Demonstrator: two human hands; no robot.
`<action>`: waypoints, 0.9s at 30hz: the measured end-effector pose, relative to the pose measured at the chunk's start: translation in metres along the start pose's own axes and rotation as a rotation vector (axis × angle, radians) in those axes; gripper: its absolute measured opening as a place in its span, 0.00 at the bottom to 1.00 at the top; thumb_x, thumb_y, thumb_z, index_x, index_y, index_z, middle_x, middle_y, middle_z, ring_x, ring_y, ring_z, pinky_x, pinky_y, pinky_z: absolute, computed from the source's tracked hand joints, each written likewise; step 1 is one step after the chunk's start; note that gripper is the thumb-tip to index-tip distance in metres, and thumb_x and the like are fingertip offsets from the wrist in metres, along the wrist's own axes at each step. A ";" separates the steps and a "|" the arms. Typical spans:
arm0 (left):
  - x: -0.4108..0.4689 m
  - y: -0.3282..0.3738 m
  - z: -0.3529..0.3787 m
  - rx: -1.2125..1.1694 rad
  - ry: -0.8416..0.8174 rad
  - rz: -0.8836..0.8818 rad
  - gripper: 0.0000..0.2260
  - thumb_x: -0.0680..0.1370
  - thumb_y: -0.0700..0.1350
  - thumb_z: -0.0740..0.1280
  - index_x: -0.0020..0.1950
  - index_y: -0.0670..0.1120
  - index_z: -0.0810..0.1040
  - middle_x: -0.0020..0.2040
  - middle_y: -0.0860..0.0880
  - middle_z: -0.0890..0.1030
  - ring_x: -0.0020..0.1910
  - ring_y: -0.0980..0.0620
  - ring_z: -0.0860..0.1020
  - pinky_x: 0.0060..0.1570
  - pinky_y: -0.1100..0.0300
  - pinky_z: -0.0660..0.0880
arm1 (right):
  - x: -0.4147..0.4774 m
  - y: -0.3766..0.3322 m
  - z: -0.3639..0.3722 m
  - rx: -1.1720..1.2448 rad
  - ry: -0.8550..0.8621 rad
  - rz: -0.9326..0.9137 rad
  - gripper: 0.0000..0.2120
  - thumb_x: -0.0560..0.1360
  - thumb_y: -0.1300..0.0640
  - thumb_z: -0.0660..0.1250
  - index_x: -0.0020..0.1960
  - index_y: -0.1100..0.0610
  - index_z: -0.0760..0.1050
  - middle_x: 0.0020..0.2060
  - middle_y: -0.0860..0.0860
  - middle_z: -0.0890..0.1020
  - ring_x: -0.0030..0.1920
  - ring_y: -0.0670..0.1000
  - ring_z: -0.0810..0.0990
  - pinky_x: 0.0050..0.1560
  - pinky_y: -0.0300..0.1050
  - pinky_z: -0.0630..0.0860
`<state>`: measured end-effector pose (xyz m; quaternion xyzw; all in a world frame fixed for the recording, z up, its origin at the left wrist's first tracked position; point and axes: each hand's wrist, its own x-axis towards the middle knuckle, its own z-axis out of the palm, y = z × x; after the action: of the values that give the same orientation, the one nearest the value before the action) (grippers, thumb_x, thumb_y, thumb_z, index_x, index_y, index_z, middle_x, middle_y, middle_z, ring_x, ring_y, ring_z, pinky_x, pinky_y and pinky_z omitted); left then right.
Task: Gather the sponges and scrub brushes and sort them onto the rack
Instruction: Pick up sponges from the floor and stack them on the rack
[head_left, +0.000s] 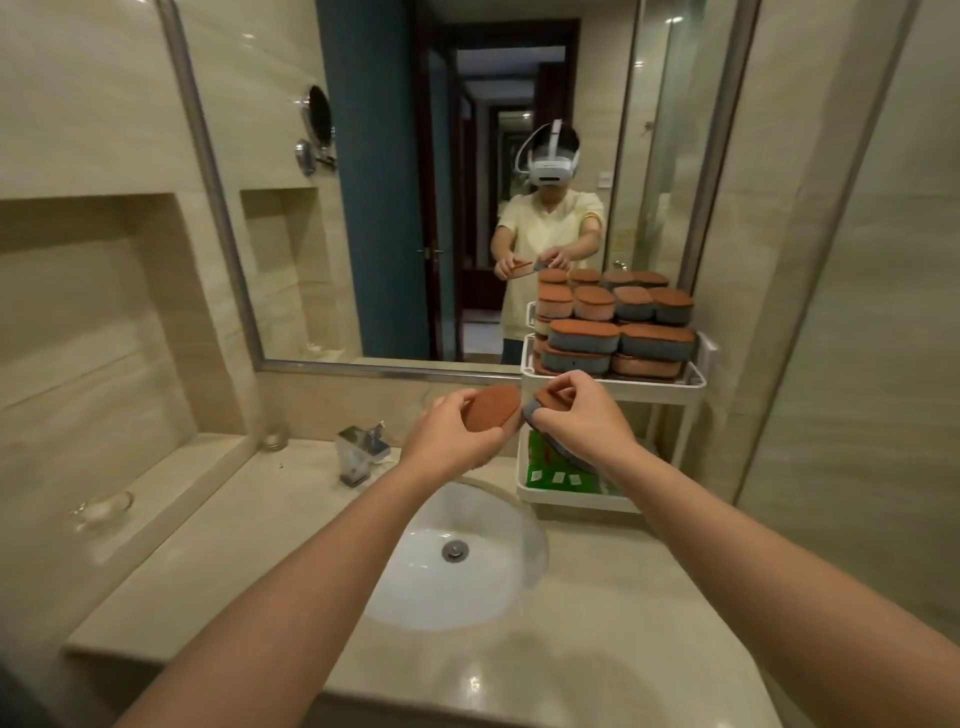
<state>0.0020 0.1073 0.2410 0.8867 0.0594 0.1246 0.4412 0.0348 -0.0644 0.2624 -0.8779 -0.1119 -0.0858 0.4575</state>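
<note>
1. Two bare forearms reach out from the bottom edge over a pale stone counter.
2. A white oval sink is set into the counter, with a metal drain at its middle. Both arms cross above it.
3. The left hand is raised above the far rim of the sink. Its fingers curl under a brown sponge and its thumb lies along the near edge. The sponge's rust-coloured face is tilted toward the camera.
4. The right hand is just beside it, to the right. Its thumb and forefinger pinch the brown top of a grey sponge, and the other fingers curl round it. The two sponges almost meet; whether they touch cannot be told.
5. A chrome tap stands on the counter left of the hands. A small glass stands farther left, and a clear dish sits on the ledge near the left wall.
6. A white two-tier rack stands at the back right of the counter, directly behind the right hand.
   - Its lower tray holds green packs, partly hidden by the right wrist.
   - Its upper tray carries a stack of brown-topped grey sponges, piled several layers high against the glass.
7. A framed mirror covers the wall behind. It reflects the stack and a person in a pale yellow top and a white headset, holding both sponges at chest height.
8. A niche is cut into the tiled wall at left.
</note>
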 end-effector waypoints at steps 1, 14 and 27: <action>0.010 0.005 0.004 -0.006 -0.022 0.024 0.35 0.61 0.66 0.71 0.66 0.59 0.69 0.57 0.55 0.76 0.48 0.53 0.79 0.41 0.55 0.82 | 0.005 0.002 -0.006 -0.016 0.014 0.009 0.15 0.65 0.46 0.72 0.49 0.44 0.71 0.48 0.44 0.77 0.47 0.45 0.77 0.47 0.48 0.78; 0.120 0.068 0.030 0.240 -0.058 0.386 0.34 0.64 0.61 0.67 0.70 0.60 0.68 0.61 0.51 0.75 0.62 0.50 0.70 0.56 0.53 0.74 | 0.070 0.015 -0.064 -0.233 0.214 0.018 0.15 0.66 0.58 0.69 0.50 0.44 0.73 0.50 0.43 0.79 0.53 0.48 0.77 0.58 0.56 0.75; 0.189 0.102 0.067 0.295 -0.025 0.585 0.29 0.69 0.55 0.67 0.70 0.57 0.68 0.66 0.53 0.73 0.65 0.50 0.70 0.61 0.51 0.69 | 0.141 0.047 -0.107 -0.353 0.297 -0.042 0.20 0.66 0.65 0.65 0.50 0.43 0.72 0.51 0.43 0.79 0.60 0.50 0.74 0.75 0.63 0.50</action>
<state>0.2014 0.0346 0.3151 0.9220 -0.1859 0.2253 0.2542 0.1778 -0.1615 0.3220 -0.9195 -0.0447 -0.2419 0.3067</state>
